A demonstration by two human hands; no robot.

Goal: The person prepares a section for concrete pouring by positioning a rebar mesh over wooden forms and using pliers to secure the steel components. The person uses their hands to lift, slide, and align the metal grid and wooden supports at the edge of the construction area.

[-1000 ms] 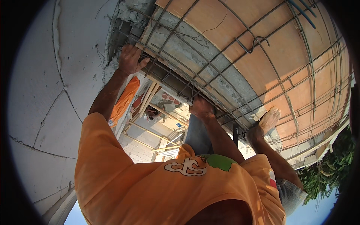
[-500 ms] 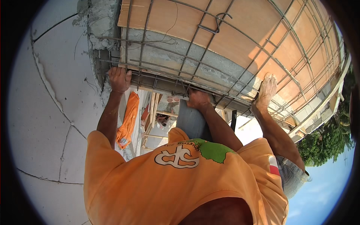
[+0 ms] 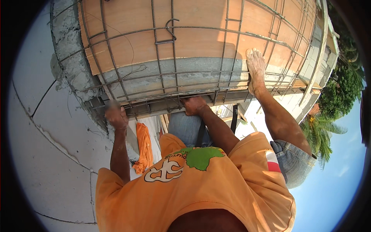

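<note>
My left hand (image 3: 116, 116), slightly blurred, is closed around a bar at the edge of a steel rebar mesh (image 3: 172, 28). My right hand (image 3: 194, 105) grips the same edge further right, fingers curled over the bars. The mesh lies over orange plywood formwork (image 3: 127, 38) and a grey concrete strip (image 3: 174, 77). My bare right foot (image 3: 256, 66) rests flat on the mesh, with the leg in denim shorts (image 3: 293, 162) bent beside me. My orange shirt (image 3: 193, 193) fills the lower middle.
A cracked white wall (image 3: 50, 147) fills the left side, with rough broken concrete (image 3: 71, 50) at its corner. An orange cloth (image 3: 145, 147) hangs below the slab edge. Wooden props (image 3: 165, 123) show underneath. Trees (image 3: 342, 89) and a palm (image 3: 321, 129) stand at the right.
The view has swung so the mesh and plywood fill the top. My foot has slid further up onto the mesh. Both hands stay gripping the edge bars.
</note>
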